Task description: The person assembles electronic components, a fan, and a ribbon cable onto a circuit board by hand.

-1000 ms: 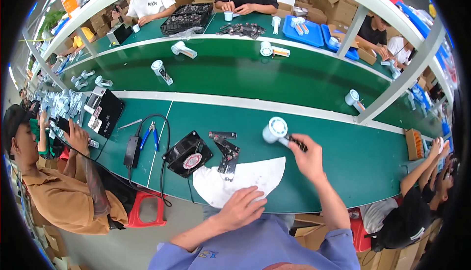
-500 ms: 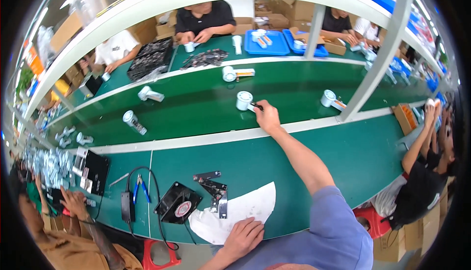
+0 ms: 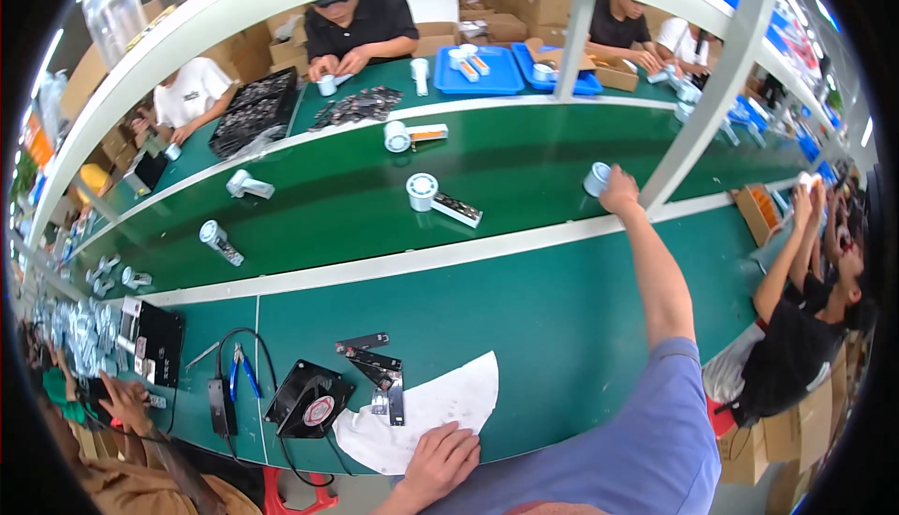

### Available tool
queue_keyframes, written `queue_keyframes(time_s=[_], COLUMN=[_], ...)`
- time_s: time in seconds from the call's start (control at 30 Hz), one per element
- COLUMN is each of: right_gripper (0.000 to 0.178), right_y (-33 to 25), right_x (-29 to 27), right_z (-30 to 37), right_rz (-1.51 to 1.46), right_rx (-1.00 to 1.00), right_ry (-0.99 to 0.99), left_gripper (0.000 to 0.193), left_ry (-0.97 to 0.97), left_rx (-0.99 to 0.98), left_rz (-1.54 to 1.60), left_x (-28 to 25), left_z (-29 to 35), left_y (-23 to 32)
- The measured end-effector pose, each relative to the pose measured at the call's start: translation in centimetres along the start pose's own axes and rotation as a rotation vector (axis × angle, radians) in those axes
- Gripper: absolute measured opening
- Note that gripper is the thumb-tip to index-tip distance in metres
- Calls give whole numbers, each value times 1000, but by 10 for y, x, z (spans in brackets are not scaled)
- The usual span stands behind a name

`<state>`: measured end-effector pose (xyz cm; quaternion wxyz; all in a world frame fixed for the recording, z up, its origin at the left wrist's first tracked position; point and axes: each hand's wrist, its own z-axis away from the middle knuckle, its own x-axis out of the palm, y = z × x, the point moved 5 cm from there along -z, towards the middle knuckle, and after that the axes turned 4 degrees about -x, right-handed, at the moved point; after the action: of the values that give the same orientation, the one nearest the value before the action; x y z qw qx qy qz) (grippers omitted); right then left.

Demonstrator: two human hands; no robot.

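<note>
My right hand [image 3: 619,191] reaches far across to the green belt and closes on a pale device with a round head [image 3: 596,179]; its handle is hidden under my fingers. To the left on the belt, a similar round-headed device [image 3: 422,191] lies with a dark strip showing in its open handle. Near me, my left hand [image 3: 444,462] rests flat on a white sheet [image 3: 412,431] and grips nothing. Several black flat strips, perhaps circuit boards [image 3: 375,361], lie just beyond the sheet. A black square fan [image 3: 311,400] sits left of it.
Blue-handled pliers [image 3: 245,372] and a black power adapter [image 3: 221,408] with cable are on the bench [image 3: 524,328]. A slanted metal post [image 3: 716,94] rises just right of my right hand. Blue trays [image 3: 478,70] stand beyond the belt. Co-workers sit across and at both sides.
My right hand has left the middle device, whose handle now shows a dark strip, and moved right to another one. My left hand stays on the sheet. The view has shifted right.
</note>
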<state>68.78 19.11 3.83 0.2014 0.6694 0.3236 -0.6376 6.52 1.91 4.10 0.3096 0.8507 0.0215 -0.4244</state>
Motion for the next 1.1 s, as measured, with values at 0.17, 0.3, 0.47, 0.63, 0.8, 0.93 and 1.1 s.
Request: queue_keyframes(time_s=[0.17,0.3,0.47,0.63,0.8,0.93,1.1], right_gripper=[37,34,32,39,39,45,29], right_y=[-11,-67,-166,-199,-193,-191,-174], right_x=[8,-25,-76,-112,-85,-67,-72], right_z=[11,45,160,334,431,447,438], right_rz=[-78,-374,-781,-777,-752,-847,-858], right_rx=[-161,-581,-800,-1056,-1067,-1055,-906], right_ry=[175,545,155,-239,-465,-497,-517], left_gripper=[31,31,31,48,76,77,77], left_ry=[13,22,51,210,339,132,120], left_rx=[-15,-5,-23,-92,-160,-178,-218], left_rz=[-25,-24,-26,94,83,68,135], left_x=[-5,-1,-5,-12,-44,-22,-26], left_z=[-2,-3,-1,14,-9,-11,-11], left_y=[3,6,9,14,27,3,-2])
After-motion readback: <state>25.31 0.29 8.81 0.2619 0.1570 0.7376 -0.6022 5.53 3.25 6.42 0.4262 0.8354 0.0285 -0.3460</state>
